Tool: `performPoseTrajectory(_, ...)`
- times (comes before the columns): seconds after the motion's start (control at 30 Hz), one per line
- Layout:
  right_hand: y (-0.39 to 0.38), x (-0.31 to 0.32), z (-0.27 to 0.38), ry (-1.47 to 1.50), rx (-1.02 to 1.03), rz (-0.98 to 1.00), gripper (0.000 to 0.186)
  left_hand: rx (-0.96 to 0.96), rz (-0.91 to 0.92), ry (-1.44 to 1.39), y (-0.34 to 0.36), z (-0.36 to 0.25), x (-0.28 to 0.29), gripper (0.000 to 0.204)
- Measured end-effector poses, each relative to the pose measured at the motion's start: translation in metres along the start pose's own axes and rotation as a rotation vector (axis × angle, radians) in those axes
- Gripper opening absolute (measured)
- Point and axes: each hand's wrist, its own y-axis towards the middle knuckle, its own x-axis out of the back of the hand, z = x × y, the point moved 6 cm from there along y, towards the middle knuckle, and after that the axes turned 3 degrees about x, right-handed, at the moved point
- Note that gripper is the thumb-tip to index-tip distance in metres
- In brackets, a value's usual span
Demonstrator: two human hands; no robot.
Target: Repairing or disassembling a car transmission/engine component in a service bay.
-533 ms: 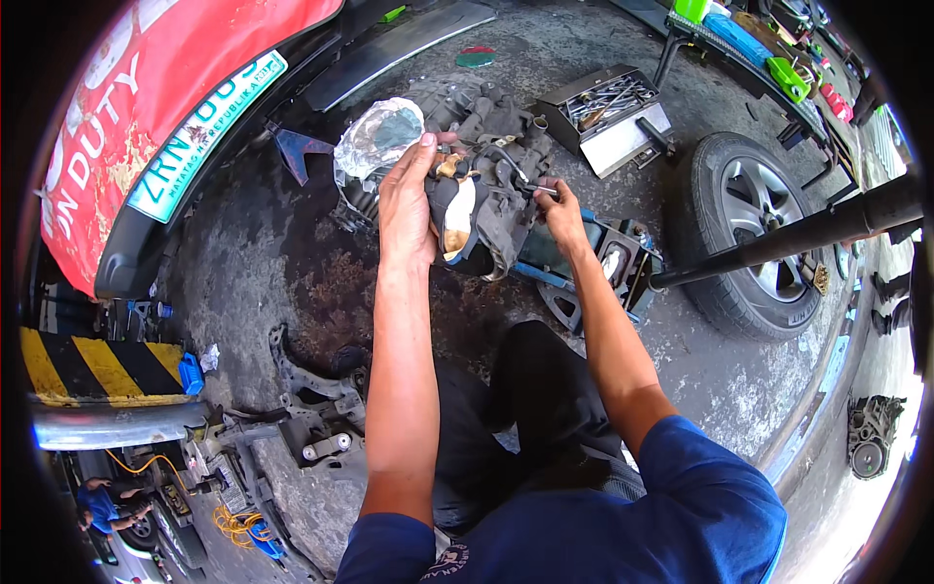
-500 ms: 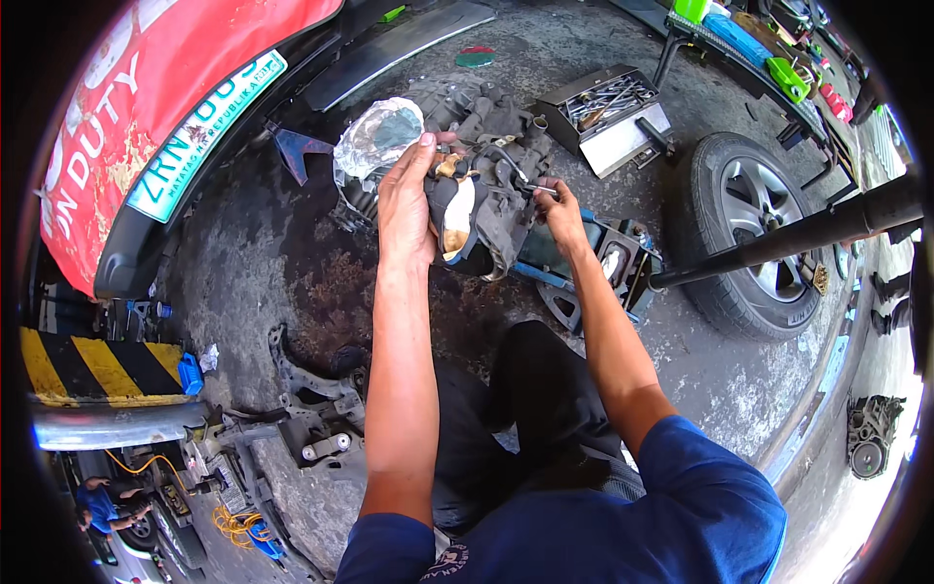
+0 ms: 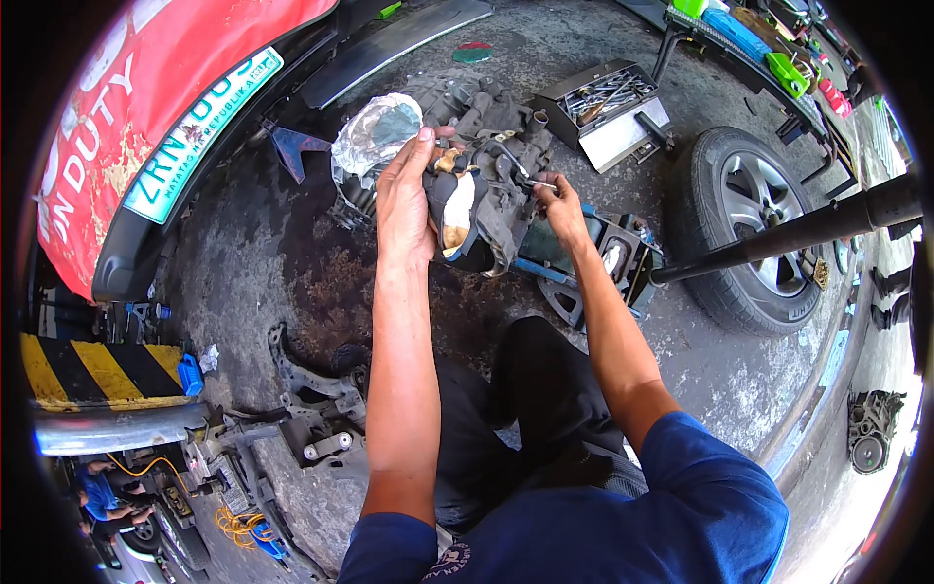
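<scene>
A greasy grey metal car part (image 3: 491, 180) with a dark rubber boot and a pale patch stands on the oily concrete in front of me. My left hand (image 3: 407, 200) grips its left side, fingers over the top. My right hand (image 3: 556, 202) pinches a thin metal tool (image 3: 520, 175) whose tip rests against the part's right side. Behind the part lies a crumpled clear plastic bag (image 3: 375, 136).
A red vehicle body with a number plate (image 3: 199, 131) fills the upper left. An open metal toolbox (image 3: 608, 112) sits at the back, a blue jack frame (image 3: 608, 268) and a wheel (image 3: 754, 229) to the right. Loose suspension parts (image 3: 311, 409) lie at lower left.
</scene>
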Motion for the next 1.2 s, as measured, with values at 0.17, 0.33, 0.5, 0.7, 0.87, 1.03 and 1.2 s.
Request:
performPoseTrajectory(0.17, 0.012, 0.022, -0.02, -0.156, -0.054, -0.003, 0.031, 0.001, 0.021, -0.009, 0.002, 0.004, -0.013, 0.032)
performPoseTrajectory(0.33, 0.004, 0.01, -0.011, -0.059, -0.093, -0.005, 0.031, 0.002, 0.011, 0.016, -0.001, 0.0, 0.0, 0.036)
performPoseTrajectory(0.5, 0.008, 0.011, -0.005, -0.082, 0.074, 0.02, 0.026, -0.034, 0.034, 0.077, 0.006, 0.009, -0.004, 0.033)
performPoseTrajectory(0.7, 0.005, 0.018, 0.0, -0.179, 0.28, -0.032, 0.025, -0.157, 0.095, 0.088, 0.005, 0.008, -0.011, 0.03)
performPoseTrajectory(0.87, 0.009, 0.023, -0.014, -0.056, -0.093, 0.041, 0.023, -0.092, 0.12, -0.021, 0.001, 0.009, -0.016, 0.027)
performPoseTrajectory(1.03, 0.011, 0.012, -0.012, 0.065, -0.025, 0.018, 0.023, -0.092, 0.141, -0.015, 0.003, 0.01, -0.012, 0.028)
performPoseTrajectory(1.2, 0.023, 0.026, -0.016, -0.016, 0.208, -0.028, 0.027, -0.086, 0.155, -0.038, 0.007, 0.011, -0.021, 0.027)
